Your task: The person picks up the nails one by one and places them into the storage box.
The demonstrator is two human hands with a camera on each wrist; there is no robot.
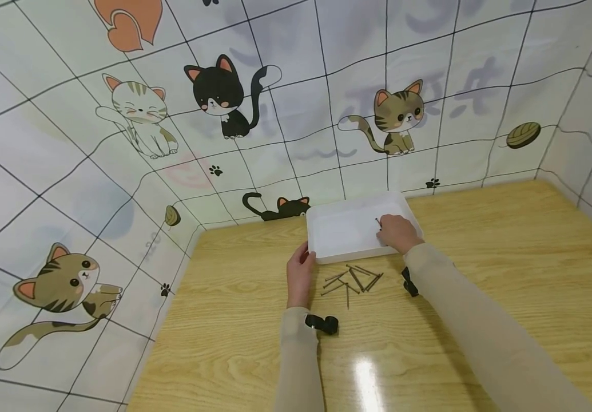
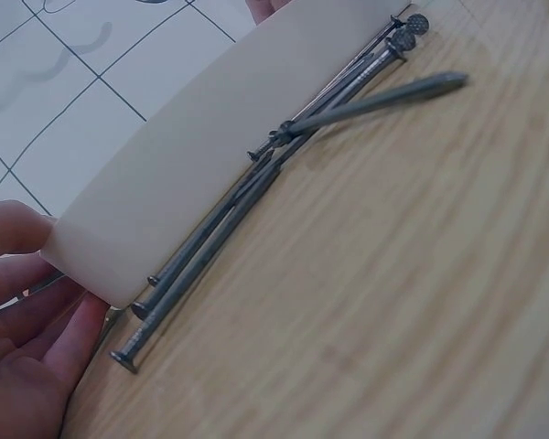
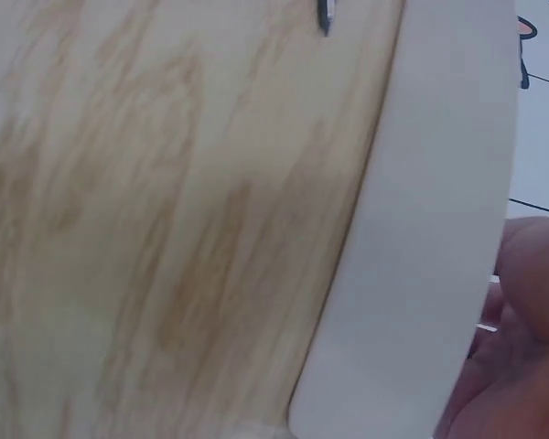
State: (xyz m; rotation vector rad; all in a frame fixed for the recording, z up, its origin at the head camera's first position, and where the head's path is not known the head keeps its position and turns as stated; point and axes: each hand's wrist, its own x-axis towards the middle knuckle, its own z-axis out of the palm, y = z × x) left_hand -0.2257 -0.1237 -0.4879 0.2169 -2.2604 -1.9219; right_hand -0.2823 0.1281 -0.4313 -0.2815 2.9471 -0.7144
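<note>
A shallow white tray (image 1: 347,229) stands on the table against the wall. At its front left corner my left hand (image 1: 300,273) grips the edge, with thumb and fingers about the corner in the left wrist view. My right hand (image 1: 397,233) is over the tray's right part and pinches a nail (image 1: 377,221), whose end pokes out past the fingers. The tray's side wall hides part of that hand in the right wrist view. Several long dark nails (image 1: 356,279) lie loosely crossed on the table just before the tray, close to my left hand in the left wrist view.
The wooden table (image 1: 234,343) runs out to both sides and toward me. Behind it rises a wall covering (image 1: 296,114) printed with cats and grid lines, turning a corner at left and right. Each wrist wears a small black camera (image 1: 322,324).
</note>
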